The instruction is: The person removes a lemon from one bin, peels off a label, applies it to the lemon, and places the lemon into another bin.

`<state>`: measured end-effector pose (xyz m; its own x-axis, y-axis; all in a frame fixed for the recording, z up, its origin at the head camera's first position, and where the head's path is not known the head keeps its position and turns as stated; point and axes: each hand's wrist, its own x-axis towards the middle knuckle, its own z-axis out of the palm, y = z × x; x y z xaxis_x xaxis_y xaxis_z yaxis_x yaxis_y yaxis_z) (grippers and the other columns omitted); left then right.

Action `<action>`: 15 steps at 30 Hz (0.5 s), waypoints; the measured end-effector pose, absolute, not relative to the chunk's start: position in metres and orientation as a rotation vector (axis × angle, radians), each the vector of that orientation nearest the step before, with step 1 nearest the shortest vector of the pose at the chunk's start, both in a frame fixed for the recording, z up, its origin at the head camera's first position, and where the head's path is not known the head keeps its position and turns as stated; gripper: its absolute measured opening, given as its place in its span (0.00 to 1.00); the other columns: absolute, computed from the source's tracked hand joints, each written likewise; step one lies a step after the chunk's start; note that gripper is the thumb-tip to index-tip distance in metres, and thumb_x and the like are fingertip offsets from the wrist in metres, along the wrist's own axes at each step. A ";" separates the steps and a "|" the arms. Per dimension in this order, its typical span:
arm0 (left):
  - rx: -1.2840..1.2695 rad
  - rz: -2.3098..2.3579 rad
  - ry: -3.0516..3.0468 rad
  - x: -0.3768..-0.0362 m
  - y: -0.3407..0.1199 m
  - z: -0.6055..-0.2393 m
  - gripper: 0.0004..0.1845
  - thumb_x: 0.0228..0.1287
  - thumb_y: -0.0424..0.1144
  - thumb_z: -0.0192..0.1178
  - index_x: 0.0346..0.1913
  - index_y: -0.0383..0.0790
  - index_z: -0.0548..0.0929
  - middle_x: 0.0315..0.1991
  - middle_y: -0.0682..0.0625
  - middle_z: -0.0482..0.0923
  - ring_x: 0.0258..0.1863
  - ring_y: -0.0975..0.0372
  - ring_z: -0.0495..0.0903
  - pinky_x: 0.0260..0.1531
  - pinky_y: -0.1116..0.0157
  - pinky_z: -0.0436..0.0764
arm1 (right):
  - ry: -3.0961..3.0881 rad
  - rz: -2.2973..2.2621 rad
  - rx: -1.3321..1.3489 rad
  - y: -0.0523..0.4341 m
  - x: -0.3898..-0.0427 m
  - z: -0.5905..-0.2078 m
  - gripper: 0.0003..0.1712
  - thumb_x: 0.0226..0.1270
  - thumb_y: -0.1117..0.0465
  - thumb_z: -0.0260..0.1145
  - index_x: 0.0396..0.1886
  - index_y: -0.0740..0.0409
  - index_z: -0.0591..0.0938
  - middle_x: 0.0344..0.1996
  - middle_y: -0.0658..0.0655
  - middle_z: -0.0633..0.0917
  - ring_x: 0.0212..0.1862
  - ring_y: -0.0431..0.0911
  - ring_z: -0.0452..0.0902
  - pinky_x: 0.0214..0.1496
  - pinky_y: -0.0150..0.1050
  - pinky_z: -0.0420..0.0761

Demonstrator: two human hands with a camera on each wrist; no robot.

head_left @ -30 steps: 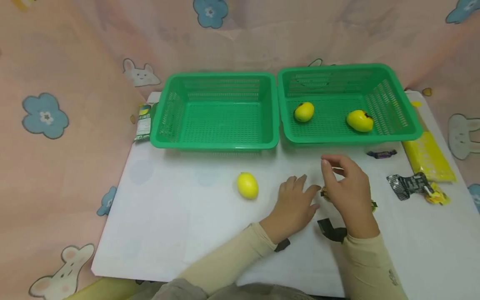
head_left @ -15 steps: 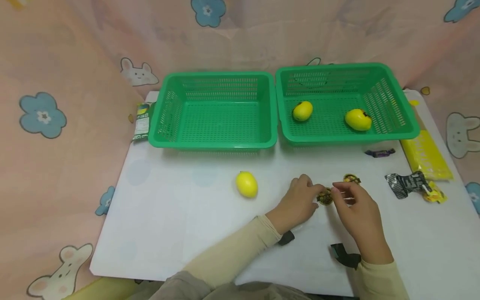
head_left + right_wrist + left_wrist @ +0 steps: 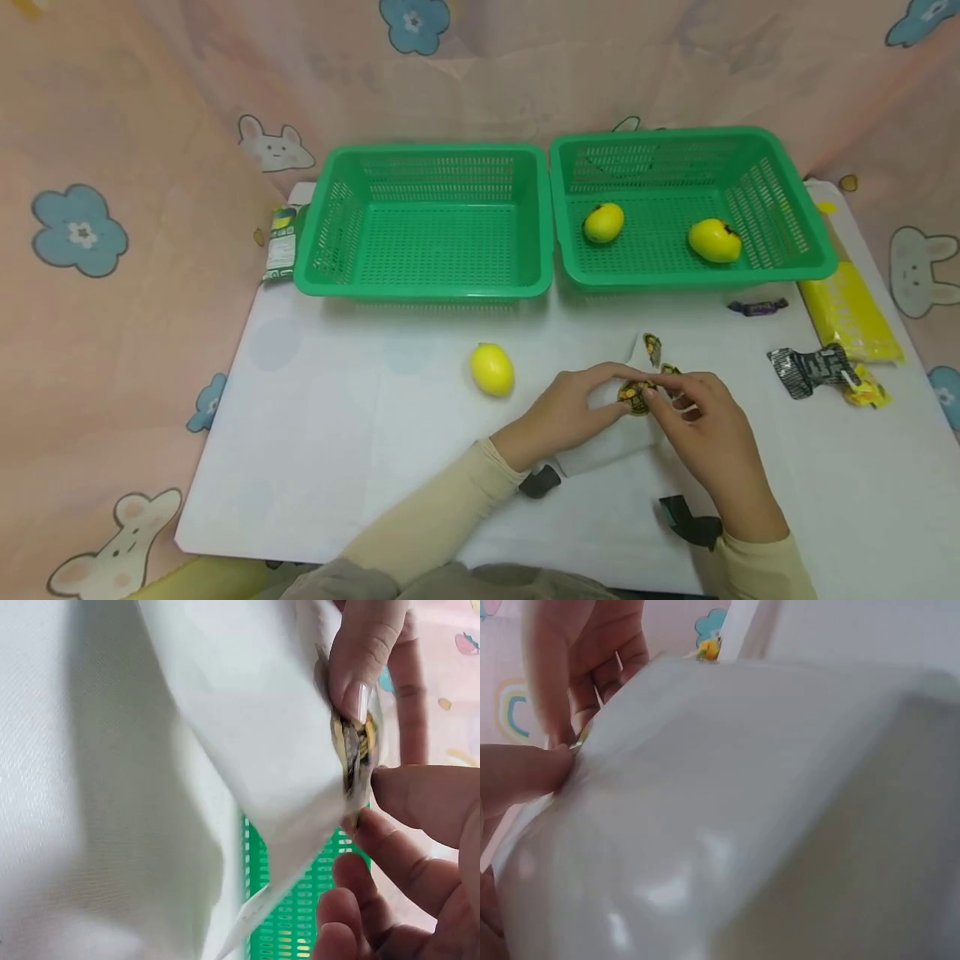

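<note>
My left hand [image 3: 551, 417] and right hand [image 3: 712, 442] meet over the table. Between them is a white sheet [image 3: 611, 442] with round black-and-gold stickers [image 3: 636, 397]. Left thumb and forefinger pinch the sheet at one sticker, while the right thumb and forefinger pinch that sticker's right edge. In the right wrist view this sticker [image 3: 358, 750] stands edge-on at the sheet's border, between the fingertips of both hands. The sheet [image 3: 705, 772] bulges across the left wrist view, raised from the table. A yellow lemon [image 3: 492, 369] lies left of the hands.
Two green baskets stand behind: the left basket [image 3: 420, 292] and the right basket [image 3: 697, 277], which contains two yellow fruits [image 3: 715, 241] with dark marks. Rightward lie a purple candy [image 3: 757, 307], a black wrapper [image 3: 810, 371], a yellow candy [image 3: 867, 387] and a yellow packet [image 3: 851, 312]. A green packet [image 3: 282, 243] is far left.
Both hands have come together on the sticker sheet, which is now lifted and tilted. The right hand first moved down toward the stickers, then left to the left hand. Lemon and baskets stay put.
</note>
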<state>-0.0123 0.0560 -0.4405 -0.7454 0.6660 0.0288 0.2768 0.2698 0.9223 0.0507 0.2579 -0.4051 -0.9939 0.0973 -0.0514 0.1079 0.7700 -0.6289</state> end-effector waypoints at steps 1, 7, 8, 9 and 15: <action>0.884 1.454 2.191 -0.013 0.055 -0.439 0.24 0.78 0.40 0.65 0.72 0.59 0.78 0.67 0.65 0.78 0.41 0.74 0.77 0.52 0.75 0.76 | 2.941 -1.044 0.171 0.258 0.050 -0.404 0.19 0.77 0.55 0.71 0.59 0.62 0.87 0.51 0.63 0.82 0.47 0.55 0.80 0.46 0.48 0.82; 1.053 1.202 2.454 -0.015 0.049 -0.431 0.30 0.78 0.46 0.65 0.79 0.58 0.71 0.70 0.58 0.78 0.54 0.66 0.77 0.56 0.73 0.71 | 2.876 -1.020 0.271 0.260 0.048 -0.403 0.19 0.77 0.50 0.70 0.51 0.62 0.87 0.52 0.64 0.86 0.48 0.59 0.83 0.45 0.53 0.84; 1.080 1.134 2.546 -0.014 0.046 -0.429 0.31 0.78 0.49 0.65 0.79 0.58 0.71 0.69 0.57 0.78 0.58 0.64 0.76 0.55 0.70 0.70 | 2.859 -1.012 0.297 0.262 0.048 -0.403 0.21 0.78 0.48 0.69 0.52 0.62 0.87 0.51 0.65 0.86 0.49 0.60 0.84 0.44 0.53 0.85; 1.098 1.069 2.646 -0.013 0.042 -0.428 0.31 0.77 0.51 0.65 0.79 0.58 0.71 0.68 0.56 0.78 0.57 0.61 0.75 0.52 0.67 0.70 | 2.839 -1.010 0.324 0.263 0.048 -0.404 0.22 0.78 0.47 0.68 0.52 0.62 0.86 0.51 0.65 0.86 0.49 0.61 0.84 0.43 0.54 0.85; 0.663 0.992 3.041 -0.006 -0.003 -0.420 0.33 0.70 0.51 0.72 0.74 0.47 0.76 0.71 0.41 0.69 0.64 0.47 0.68 0.55 0.48 0.70 | 2.789 -1.014 0.456 0.272 0.048 -0.405 0.24 0.80 0.43 0.64 0.55 0.60 0.85 0.52 0.66 0.86 0.50 0.61 0.83 0.41 0.46 0.81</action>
